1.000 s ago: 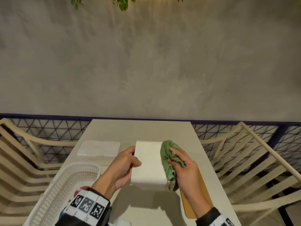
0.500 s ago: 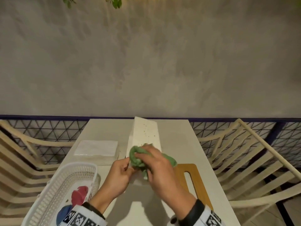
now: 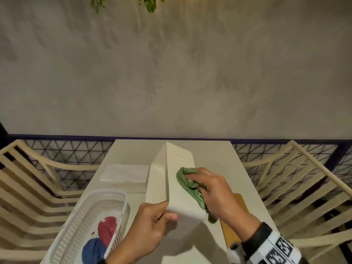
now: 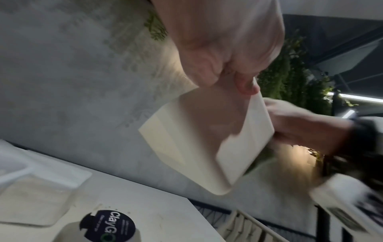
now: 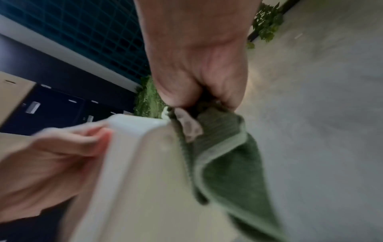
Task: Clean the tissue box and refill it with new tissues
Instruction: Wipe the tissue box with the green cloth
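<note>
The white tissue box is lifted off the table and tilted, its far end pointing away from me. My left hand pinches its near corner, thumb on top; the left wrist view shows that grip on the box too. My right hand grips a bunched green cloth and presses it on the box's upper right face. In the right wrist view the cloth hangs beside the box. A stack of white tissues lies on the table at the left.
A white plastic basket at the near left holds a red cloth and a blue cloth. A wooden board lies at the right under my right arm. Cream slatted chairs flank the table. A round labelled container stands below my left hand.
The box went from lying flat in my hands to tilted with its dotted face up. My right hand and cloth slid from the box's near end up its right face.
</note>
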The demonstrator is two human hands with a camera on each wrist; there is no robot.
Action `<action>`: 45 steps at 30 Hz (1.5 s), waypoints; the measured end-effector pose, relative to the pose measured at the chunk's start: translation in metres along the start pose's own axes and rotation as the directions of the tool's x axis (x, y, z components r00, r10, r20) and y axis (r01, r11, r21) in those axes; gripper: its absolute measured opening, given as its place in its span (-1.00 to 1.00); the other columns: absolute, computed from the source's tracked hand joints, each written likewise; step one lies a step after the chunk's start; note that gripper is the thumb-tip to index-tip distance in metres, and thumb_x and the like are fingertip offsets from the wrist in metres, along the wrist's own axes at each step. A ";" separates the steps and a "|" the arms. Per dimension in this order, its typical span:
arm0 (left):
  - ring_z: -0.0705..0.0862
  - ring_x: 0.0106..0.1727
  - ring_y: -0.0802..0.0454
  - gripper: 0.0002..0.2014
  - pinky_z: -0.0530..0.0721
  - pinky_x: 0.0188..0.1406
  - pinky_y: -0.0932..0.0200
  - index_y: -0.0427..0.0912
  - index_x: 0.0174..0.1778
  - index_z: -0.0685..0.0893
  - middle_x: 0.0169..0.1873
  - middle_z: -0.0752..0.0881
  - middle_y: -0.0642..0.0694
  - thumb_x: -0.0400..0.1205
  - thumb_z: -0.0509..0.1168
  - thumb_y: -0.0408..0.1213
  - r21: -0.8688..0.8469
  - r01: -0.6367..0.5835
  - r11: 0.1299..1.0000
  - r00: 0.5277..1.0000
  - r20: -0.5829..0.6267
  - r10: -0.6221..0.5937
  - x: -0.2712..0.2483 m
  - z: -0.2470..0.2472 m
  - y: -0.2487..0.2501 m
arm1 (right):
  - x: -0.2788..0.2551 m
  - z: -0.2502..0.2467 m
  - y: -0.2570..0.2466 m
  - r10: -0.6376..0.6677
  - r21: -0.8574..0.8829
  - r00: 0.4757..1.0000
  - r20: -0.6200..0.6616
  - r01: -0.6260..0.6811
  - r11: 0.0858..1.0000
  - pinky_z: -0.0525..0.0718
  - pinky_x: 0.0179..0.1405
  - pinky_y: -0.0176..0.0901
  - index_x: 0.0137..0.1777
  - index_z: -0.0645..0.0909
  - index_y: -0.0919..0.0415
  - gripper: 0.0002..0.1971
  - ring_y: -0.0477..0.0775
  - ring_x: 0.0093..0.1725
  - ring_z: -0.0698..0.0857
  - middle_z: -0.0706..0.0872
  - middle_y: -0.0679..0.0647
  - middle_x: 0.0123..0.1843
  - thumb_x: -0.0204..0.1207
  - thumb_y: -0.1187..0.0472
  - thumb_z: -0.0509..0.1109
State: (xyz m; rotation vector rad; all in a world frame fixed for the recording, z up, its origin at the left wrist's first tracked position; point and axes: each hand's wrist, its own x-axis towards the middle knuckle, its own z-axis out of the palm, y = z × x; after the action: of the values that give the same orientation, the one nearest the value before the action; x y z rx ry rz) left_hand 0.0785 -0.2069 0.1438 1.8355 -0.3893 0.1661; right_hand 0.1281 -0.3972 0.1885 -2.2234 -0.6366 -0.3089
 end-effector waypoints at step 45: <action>0.66 0.11 0.20 -0.53 0.62 0.04 0.29 0.11 0.12 0.57 0.03 0.73 0.24 0.34 0.12 -0.40 -0.074 -0.068 0.995 0.998 0.012 0.069 0.068 -0.012 0.041 | 0.000 0.024 0.009 0.504 0.894 0.821 -0.267 0.015 0.449 0.65 0.27 0.06 -0.04 0.75 -0.28 -0.60 0.09 0.23 0.69 0.77 0.03 0.15 0.21 0.24 0.62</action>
State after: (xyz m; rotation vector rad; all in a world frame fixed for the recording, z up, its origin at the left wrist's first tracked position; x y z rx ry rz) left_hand 0.1290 -0.2180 0.2050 1.7533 -0.4628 0.1834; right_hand 0.1338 -0.3843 0.1668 -1.0964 -0.0659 -0.2946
